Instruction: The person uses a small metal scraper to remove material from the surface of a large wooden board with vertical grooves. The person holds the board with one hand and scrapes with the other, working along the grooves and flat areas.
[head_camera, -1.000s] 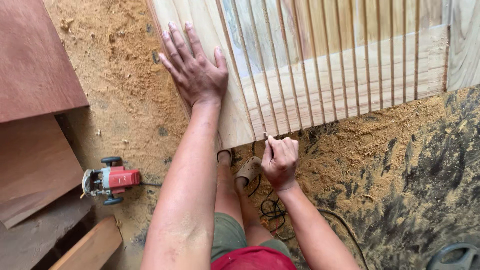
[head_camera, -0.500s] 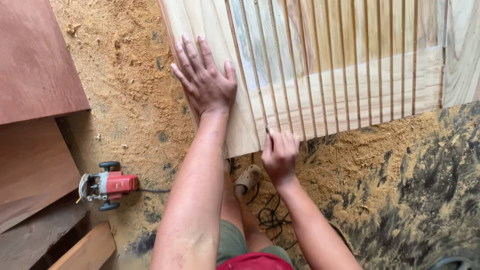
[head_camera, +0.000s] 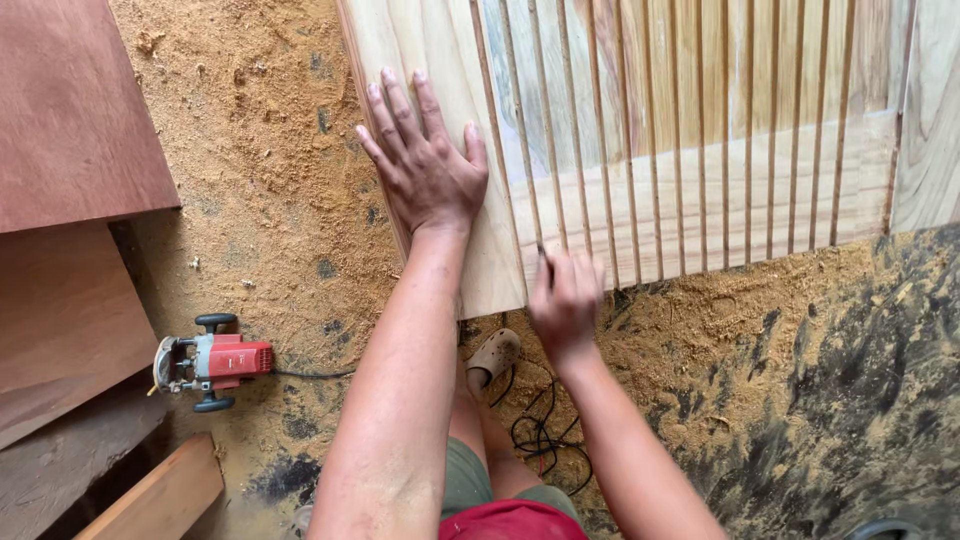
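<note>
A pale wooden panel (head_camera: 640, 130) with several thin vertical slats lies across the upper part of the head view. My left hand (head_camera: 425, 165) rests flat on its plain left board, fingers spread. My right hand (head_camera: 565, 300) is at the panel's near edge, fingers closed around a small dark pointed tool, likely a pencil (head_camera: 541, 250), whose tip touches the wood beside a slat. The hand is blurred.
Sawdust covers the floor. A red handheld router (head_camera: 215, 362) lies at lower left, its cord running right. Reddish plywood sheets (head_camera: 70, 120) and a plank (head_camera: 160, 495) sit at left. A sandalled foot (head_camera: 492, 357) and coiled black cable (head_camera: 540, 435) are below the panel.
My left hand has slid right and down along the panel's left board. My right hand has moved up from the edge onto the panel with the small tool.
</note>
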